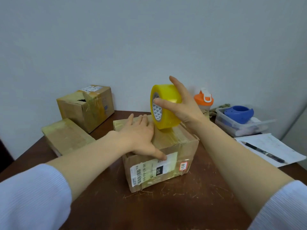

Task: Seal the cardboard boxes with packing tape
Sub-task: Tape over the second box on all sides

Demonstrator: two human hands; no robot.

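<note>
While left hand [139,135] lies flat on box [176,141], right hand [184,107] grips tape roll [164,92] (fingers mostly hidden behind).

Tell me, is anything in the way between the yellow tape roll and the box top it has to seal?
Nothing visible does. The right hand holds the tape roll on edge right at the top of the nearest box. The left hand lies flat on that top beside the roll, not under it.

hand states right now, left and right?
Left hand: open, pressing flat on the front box.
Right hand: holding the yellow tape roll.
</note>
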